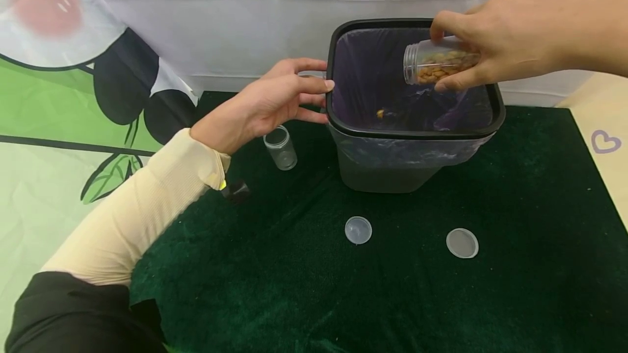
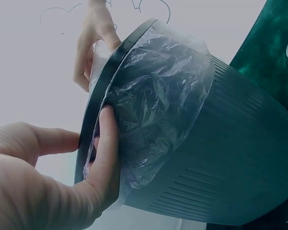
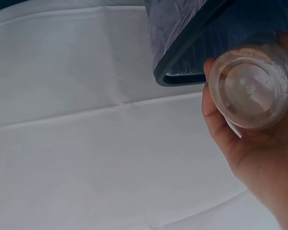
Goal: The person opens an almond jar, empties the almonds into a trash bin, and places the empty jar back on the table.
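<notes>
A trash bin [image 1: 392,170] with a black rim and a thin plastic liner stands upright on the green cloth. My left hand [image 1: 284,91] holds the left side of its rim, thumb at the top edge and fingers spread against the outer side. Over the bin's right side, my right hand [image 1: 520,42] grips a clear plastic jar [image 1: 444,61], tipped nearly level with its uncapped mouth facing left. Small orange-brown nut-like pieces lie inside the jar. One yellowish piece [image 1: 380,114] shows in the bin. The right wrist view shows the jar's round base [image 3: 252,93].
An empty clear jar [image 1: 282,148] leans left of the bin, beside a small dark object [image 1: 237,192] near my sleeve. Two round translucent lids, one left [image 1: 358,230] and one right [image 1: 462,243], lie in front. A white cloth wall [image 1: 235,31] rises behind.
</notes>
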`<state>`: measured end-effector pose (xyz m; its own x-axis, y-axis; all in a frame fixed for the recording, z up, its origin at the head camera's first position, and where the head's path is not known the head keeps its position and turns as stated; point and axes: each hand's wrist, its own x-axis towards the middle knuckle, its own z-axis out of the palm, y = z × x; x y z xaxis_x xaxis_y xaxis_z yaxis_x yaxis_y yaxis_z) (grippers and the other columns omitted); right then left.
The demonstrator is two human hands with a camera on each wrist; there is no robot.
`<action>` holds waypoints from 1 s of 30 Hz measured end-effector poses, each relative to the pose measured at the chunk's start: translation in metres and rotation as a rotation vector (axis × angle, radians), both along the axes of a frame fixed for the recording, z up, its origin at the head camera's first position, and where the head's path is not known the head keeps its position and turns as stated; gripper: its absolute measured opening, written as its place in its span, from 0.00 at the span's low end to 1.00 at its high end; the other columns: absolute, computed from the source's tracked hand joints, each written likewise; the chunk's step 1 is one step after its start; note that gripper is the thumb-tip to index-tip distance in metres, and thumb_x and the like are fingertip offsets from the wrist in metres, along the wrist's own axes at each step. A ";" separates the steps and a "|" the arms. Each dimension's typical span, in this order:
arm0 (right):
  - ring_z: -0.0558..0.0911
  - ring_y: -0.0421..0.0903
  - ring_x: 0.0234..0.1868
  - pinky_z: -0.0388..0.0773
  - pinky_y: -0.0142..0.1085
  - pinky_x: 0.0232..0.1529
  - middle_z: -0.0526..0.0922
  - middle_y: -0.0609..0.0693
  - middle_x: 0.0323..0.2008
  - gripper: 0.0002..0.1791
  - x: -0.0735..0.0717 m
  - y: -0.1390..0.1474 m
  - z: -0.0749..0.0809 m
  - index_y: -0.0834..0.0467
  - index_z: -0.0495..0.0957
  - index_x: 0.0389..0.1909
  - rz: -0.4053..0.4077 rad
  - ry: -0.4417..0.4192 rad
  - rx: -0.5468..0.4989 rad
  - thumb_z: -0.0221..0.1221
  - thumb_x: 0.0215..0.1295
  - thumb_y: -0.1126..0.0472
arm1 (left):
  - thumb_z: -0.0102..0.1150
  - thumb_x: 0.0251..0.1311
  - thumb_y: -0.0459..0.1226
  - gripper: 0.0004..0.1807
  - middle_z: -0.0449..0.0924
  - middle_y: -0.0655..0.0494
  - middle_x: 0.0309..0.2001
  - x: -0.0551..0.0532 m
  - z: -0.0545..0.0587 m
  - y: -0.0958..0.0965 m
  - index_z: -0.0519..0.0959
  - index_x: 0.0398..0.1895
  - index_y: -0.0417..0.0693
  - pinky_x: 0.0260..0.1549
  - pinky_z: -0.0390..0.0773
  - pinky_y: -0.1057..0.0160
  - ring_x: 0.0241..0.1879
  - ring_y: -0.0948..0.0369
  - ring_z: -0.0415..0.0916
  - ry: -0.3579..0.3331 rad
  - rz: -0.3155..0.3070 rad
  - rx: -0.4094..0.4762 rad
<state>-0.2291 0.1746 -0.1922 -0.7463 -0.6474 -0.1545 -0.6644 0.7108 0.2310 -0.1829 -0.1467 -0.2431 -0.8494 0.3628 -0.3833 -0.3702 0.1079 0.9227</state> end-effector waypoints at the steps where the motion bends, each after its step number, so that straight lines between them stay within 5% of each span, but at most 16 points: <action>1: 0.75 0.49 0.23 0.66 0.35 0.21 0.80 0.67 0.39 0.45 0.000 0.000 0.000 0.57 0.61 0.63 0.002 0.001 0.002 0.61 0.57 0.30 | 0.55 0.69 0.36 0.33 0.71 0.49 0.59 0.000 0.000 0.000 0.56 0.74 0.53 0.53 0.81 0.50 0.46 0.55 0.78 0.001 -0.001 -0.001; 30: 0.76 0.51 0.25 0.69 0.37 0.20 0.78 0.71 0.47 0.46 -0.004 -0.004 0.001 0.57 0.62 0.65 0.002 -0.002 0.041 0.64 0.56 0.32 | 0.55 0.69 0.36 0.33 0.71 0.49 0.59 -0.002 0.002 -0.002 0.56 0.74 0.52 0.53 0.81 0.50 0.46 0.56 0.79 0.016 -0.004 -0.008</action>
